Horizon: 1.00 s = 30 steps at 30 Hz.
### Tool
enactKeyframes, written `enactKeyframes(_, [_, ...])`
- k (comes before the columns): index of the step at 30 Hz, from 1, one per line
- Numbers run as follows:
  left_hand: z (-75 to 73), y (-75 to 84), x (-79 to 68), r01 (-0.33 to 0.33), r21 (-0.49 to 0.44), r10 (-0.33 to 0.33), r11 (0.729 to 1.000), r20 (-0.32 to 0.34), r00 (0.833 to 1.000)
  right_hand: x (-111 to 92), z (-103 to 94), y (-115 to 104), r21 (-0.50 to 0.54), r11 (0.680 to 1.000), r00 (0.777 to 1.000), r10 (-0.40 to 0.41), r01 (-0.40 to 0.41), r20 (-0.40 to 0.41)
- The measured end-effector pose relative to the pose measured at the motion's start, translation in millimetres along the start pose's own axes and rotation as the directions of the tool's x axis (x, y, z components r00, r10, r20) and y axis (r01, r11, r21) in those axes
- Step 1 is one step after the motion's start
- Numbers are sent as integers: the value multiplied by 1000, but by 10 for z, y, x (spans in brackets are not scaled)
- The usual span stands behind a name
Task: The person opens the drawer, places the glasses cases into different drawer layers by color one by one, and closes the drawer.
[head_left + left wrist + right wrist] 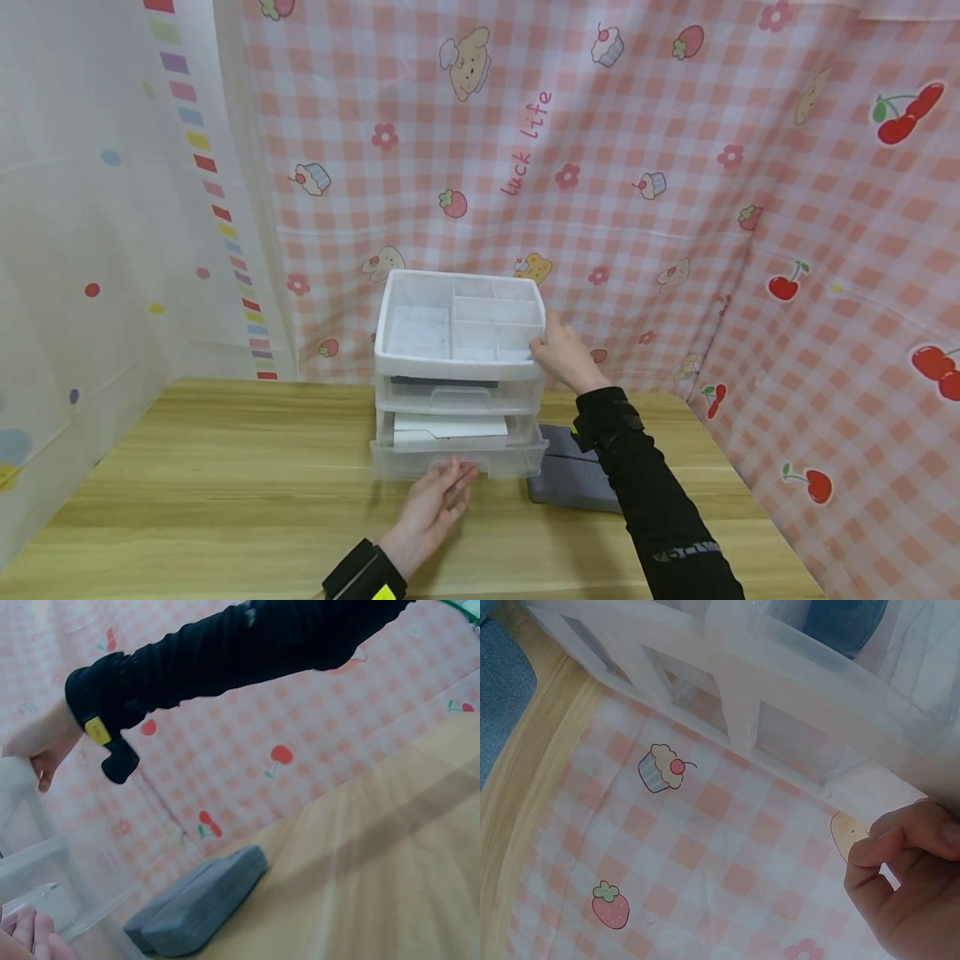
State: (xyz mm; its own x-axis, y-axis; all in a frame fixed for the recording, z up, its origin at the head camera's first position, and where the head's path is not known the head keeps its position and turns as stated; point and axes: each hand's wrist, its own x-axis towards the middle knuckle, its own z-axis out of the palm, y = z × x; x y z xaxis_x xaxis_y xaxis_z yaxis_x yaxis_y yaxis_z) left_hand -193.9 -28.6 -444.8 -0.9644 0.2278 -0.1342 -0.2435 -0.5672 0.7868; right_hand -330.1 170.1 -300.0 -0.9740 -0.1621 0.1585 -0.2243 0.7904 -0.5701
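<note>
A white desktop organizer with clear drawers stands on the table, its divided top tray bare. My right hand grips the tray's right rim, the thumb over the edge and the fingers outside. Below, the bottom drawer is pulled partway out, with white papers in it. My left hand has its fingertips curled at the handle on this drawer's front. Above it, the upper drawer is in, and a dark flat thing shows inside.
A grey fabric pouch lies right of the organizer, partly behind my right forearm. Checked pink curtain hangs close behind and along the right. The wooden table reaches out to both sides.
</note>
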Motion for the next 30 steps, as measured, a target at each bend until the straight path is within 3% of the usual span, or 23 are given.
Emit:
enactKeyframes(15, [5, 92, 354, -42, -6, 42, 999, -75, 996, 2, -3, 8, -12, 1000, 1000, -18, 18, -4])
enactKeyframes(24, [7, 138, 476, -59, -30, 56, 998, -91, 994, -3, -1, 12, 9, 1000, 1000, -23, 23, 0])
enactKeyframes(28, [-31, 166, 494, -27, 121, 35, 992, -65, 997, -5, -10, 13, 9, 1000, 1000, -23, 23, -1])
enactKeyframes(30, [-52, 207, 476, 2, 267, 6, 964, -32, 999, -5, -13, 22, 5, 1000, 1000, -29, 29, -2])
